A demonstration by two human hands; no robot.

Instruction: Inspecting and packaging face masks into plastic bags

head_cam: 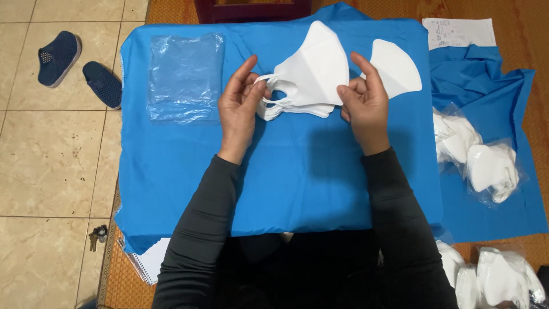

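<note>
Two hands hold one stack of white folded masks above the blue cloth. Left hand: thumb and forefinger pinched together on the white ear loops at the stack's left end; remaining fingers curled behind. Right hand: fingers closed on the stack's right lower edge, forefinger raised straight and lying along the mask's side. Stack sits between the hands, over the far middle of the cloth, its pointed fold aimed away from the person.

Just right of the right forefinger, one single white mask lies flat on the cloth, apart from the stack. Left of the left hand, a pile of clear plastic bags, square, flat, near the cloth's far left corner; a gap of bare cloth between it and the hand.

Open room: near half of the cloth, between the forearms and toward the person, is bare. Left cloth edge drops to tiled floor.

Right of the cloth edge: masks sealed in clear bags on a second, rumpled blue cloth; more bagged masks at lower right. White printed paper sheet at far right, rectangular. Two dark blue shoes on the floor at far left; keys and a spiral notebook corner at lower left.
</note>
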